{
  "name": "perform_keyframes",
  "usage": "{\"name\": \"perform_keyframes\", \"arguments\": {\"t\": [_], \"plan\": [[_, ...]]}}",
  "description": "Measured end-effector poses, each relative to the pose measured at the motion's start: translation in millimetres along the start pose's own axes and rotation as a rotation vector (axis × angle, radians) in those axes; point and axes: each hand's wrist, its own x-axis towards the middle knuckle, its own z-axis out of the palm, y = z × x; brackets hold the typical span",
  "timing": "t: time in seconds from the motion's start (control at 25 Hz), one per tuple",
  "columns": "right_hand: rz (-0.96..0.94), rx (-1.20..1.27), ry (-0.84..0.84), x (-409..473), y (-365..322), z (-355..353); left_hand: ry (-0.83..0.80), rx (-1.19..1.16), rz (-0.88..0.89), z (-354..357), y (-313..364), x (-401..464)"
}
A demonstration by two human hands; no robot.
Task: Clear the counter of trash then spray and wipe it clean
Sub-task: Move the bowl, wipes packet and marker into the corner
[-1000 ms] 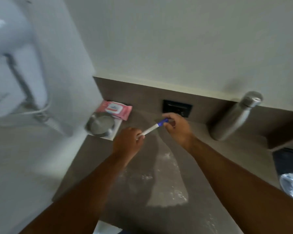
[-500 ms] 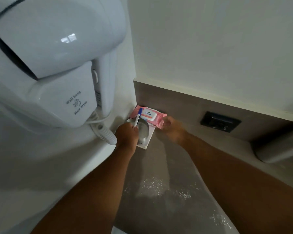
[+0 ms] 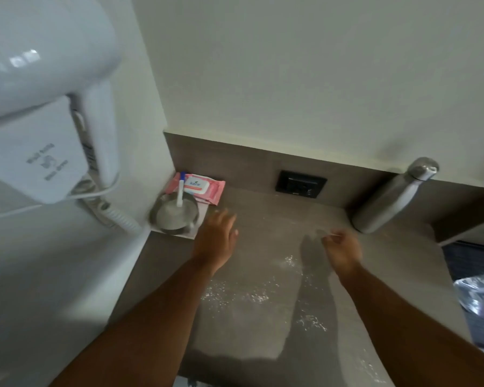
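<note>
At the counter's (image 3: 263,219) back-left corner: pen (image 3: 180,191) stands in steel cup (image 3: 175,216), pink wipes pack (image 3: 204,188) behind | my left hand (image 3: 215,241) hovers just right of cup, fingers spread, empty | white powder (image 3: 243,294) strewn mid-counter | my right hand (image 3: 342,251) loosely curled, contents unclear | steel bottle (image 3: 394,196) back-right.
</note>
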Motion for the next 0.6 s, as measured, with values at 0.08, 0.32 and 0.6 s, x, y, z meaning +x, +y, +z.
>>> {"name": "perform_keyframes", "arguments": {"t": [0.08,0.32,0.6], "plan": [[0.112,0.080,0.146,15,23,-32,-0.168,0.088,0.013,32,1,-7],[-0.130,0.235,0.232,66,22,-68,-0.147,0.178,-0.072,66,-13,-22],[-0.159,0.338,0.253,79,-8,-44,-0.120,0.090,-0.092,47,-17,-37]]}}
